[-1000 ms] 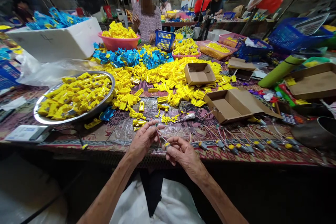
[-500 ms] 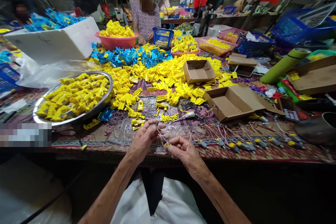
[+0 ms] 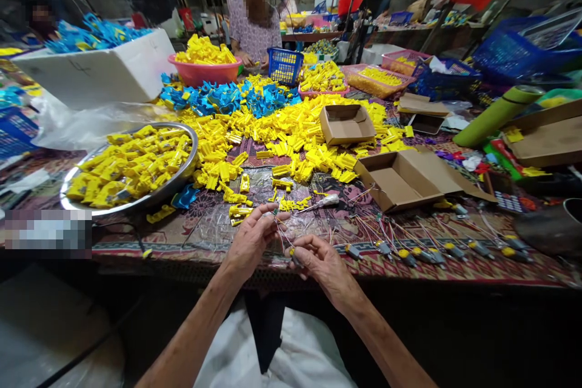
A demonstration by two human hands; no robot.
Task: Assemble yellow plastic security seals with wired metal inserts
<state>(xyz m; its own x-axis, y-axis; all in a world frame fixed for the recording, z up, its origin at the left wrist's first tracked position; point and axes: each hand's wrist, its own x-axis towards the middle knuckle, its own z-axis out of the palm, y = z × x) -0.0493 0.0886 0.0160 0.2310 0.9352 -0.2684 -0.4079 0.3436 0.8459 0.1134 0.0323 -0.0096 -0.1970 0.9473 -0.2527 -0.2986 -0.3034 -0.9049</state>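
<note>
My left hand [image 3: 253, 239] pinches a small green circuit board [image 3: 275, 212] between thumb and fingertips, just above the table's front edge. Thin wires [image 3: 284, 234] run from it down to a small motor [image 3: 292, 252] with a yellow end. My right hand [image 3: 328, 268] has its thumb and fingers closed on that motor, which they partly hide. Beyond the hands lie loose yellow plastic parts [image 3: 293, 202] and a screwdriver-like tool [image 3: 325, 200]. To the right, several wired grey motors [image 3: 407, 256] rest in a row.
A steel basin [image 3: 194, 157] of yellow parts stands at left. Heaps of yellow parts [image 3: 291, 121] and blue parts [image 3: 227, 98] cover the table's middle. Open cardboard boxes [image 3: 422, 194] and a green flask [image 3: 498, 115] are at right. A co-worker [image 3: 254, 27] sits opposite.
My right hand has turned slightly, and more of the motor shows below its fingertips. The left hand stays nearly in place. The view has shifted a little.
</note>
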